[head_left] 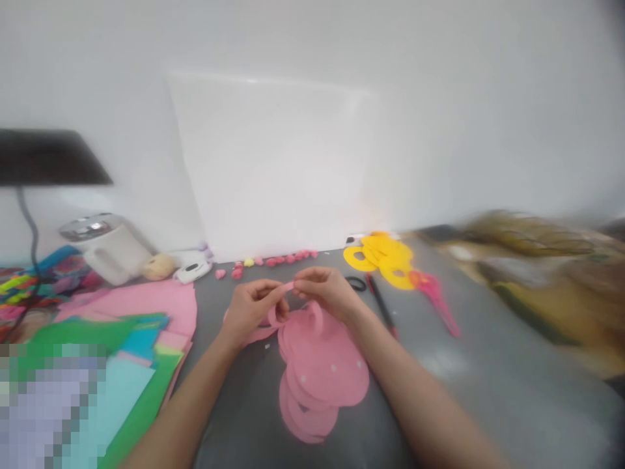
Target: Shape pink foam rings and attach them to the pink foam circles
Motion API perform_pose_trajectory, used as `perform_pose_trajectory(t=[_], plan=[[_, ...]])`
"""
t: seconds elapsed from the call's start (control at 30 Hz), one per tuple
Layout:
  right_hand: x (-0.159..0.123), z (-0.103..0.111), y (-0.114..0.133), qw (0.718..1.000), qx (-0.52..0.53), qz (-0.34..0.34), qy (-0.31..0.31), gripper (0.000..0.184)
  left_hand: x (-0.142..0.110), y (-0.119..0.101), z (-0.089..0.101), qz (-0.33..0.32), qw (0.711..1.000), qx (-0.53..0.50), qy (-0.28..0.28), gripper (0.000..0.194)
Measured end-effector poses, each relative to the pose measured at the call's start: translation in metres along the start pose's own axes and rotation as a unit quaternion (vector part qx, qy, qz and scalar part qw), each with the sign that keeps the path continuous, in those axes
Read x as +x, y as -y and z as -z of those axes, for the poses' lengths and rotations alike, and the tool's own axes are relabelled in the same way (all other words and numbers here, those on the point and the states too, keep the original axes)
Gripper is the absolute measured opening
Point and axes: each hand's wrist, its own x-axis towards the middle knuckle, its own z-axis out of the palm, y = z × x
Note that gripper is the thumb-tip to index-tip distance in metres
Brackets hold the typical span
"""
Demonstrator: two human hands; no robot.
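Note:
My left hand (251,306) and my right hand (327,290) meet above a grey table (469,384), and both pinch a thin pink strip (288,286) between their fingertips. The strip curls down under my left hand. Just below the hands lies a pile of pink foam shapes (319,374), rounded and overlapping, with small white dots on top.
Coloured foam sheets (122,365) in pink, green and blue cover the left side. Yellow ring cut-outs (383,260), pink scissors (434,299) and a dark pen (383,309) lie to the right. Small pink hearts (283,259) line a white board (278,169) at the back. A white kettle (107,247) stands far left.

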Motion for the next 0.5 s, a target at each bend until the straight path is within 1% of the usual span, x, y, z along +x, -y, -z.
perform_pose_trajectory(t=[0.13, 0.33, 0.5], plan=[[0.0007, -0.0006, -0.001, 1.0, 0.003, 0.005, 0.007, 0.021, -0.0006, 0.0001, 0.0005, 0.006, 1.0, -0.002, -0.001, 0.022], [0.0002, -0.0019, 0.0015, 1.0, 0.013, -0.009, -0.014, 0.022, -0.0004, 0.002, 0.0019, -0.003, 1.0, 0.001, 0.009, 0.023], [-0.0018, -0.0025, 0.0061, 1.0, 0.019, -0.017, 0.013, 0.023, 0.0005, 0.0039, 0.0032, -0.005, 1.0, -0.012, 0.005, 0.023]])
